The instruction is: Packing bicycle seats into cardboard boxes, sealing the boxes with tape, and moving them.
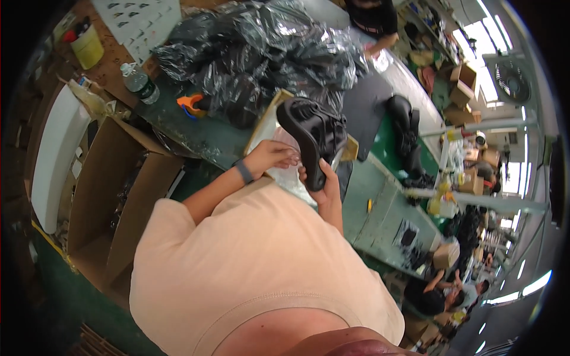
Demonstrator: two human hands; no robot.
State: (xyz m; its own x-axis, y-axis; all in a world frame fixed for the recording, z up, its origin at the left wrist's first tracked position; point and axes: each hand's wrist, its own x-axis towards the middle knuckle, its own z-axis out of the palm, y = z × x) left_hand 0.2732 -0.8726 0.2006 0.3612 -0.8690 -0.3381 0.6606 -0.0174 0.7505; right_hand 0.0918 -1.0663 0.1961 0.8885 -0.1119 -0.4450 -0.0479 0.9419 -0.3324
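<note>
Step looks like handling: black thick-soled shoe (325, 135) tilted over tan-rimmed shallow box (265, 121), right hand (329, 191) gripping its lower end. Left hand (267, 158) half-curled alongside; can't tell if holding anything. Next move needs steady right grip.

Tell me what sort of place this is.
Likely a shoe workshop: the right hand holds a black shoe, more dark footwear lies farther along the green worktable, and an open cardboard box stands at left.

Your right hand (329, 185) is partly hidden by the black shoe (309, 139). You can't tell what the dark plastic bags (255, 50) hold, and the co-worker (373, 18) past them is cut off by the upper edge
</note>
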